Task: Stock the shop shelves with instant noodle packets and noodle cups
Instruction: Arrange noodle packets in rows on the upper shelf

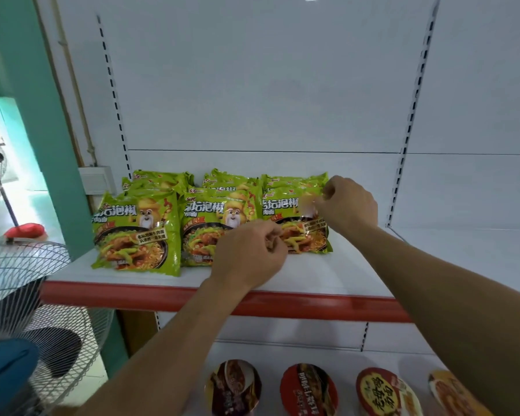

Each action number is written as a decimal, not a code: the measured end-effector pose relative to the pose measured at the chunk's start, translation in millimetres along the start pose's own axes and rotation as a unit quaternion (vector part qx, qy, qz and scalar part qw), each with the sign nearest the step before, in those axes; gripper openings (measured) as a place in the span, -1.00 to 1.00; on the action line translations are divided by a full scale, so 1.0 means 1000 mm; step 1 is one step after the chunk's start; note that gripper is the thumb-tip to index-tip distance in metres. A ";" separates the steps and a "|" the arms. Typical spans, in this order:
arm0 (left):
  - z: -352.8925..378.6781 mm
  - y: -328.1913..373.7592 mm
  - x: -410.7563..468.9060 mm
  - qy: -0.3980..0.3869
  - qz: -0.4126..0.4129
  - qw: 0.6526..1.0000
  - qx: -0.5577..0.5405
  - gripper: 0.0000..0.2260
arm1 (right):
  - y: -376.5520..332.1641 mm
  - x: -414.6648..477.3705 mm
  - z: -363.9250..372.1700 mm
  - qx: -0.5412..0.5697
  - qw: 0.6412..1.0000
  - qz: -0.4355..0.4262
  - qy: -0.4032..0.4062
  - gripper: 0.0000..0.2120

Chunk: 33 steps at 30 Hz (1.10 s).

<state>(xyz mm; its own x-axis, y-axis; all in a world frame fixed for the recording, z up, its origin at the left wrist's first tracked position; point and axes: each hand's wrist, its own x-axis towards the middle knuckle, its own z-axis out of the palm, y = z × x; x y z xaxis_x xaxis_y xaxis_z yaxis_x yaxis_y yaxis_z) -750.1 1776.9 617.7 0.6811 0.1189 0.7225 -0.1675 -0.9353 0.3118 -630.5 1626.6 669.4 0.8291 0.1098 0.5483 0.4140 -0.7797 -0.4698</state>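
Note:
Green instant noodle packets lie in three rows on the white shelf (336,274) with a red front edge: a left packet (134,232), a middle packet (206,226) and a right packet (294,217), with more stacked behind them. My right hand (347,205) pinches the right packet's upper right corner; the fingertips are blurred. My left hand (249,253) has its fingers curled at that packet's lower left edge and seems to pinch it. Several noodle cups (308,391) stand on the lower shelf beneath my arms.
A wire-caged fan (27,295) stands close at the left, beside a green pillar (42,130). The adjoining white shelf section (469,253) lies to the right. The white back panel has slotted uprights (409,115). A red item (24,231) lies on the floor at far left.

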 end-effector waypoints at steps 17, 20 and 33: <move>-0.109 -0.207 -0.027 0.019 -0.161 0.985 0.060 0.12 | -0.163 -0.087 0.097 -0.059 0.975 -0.213 -0.023 -0.34; -0.110 -0.218 -0.024 -0.015 -0.170 0.985 -0.016 0.09 | -0.166 -0.088 0.107 -0.105 0.972 -0.203 -0.061 -0.28; -0.110 -0.234 -0.022 0.018 -0.123 0.991 -0.046 -0.01 | -0.147 -0.083 0.105 -0.075 0.982 -0.171 -0.037 -0.31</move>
<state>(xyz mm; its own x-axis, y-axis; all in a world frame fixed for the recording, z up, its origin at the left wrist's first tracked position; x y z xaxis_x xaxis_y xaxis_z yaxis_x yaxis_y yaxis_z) -804.2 2029.6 597.0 0.6831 0.3530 0.6394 -0.0653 -0.8425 0.5348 -721.2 1797.0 620.3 0.6786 0.4206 0.6022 0.6176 -0.7705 -0.1577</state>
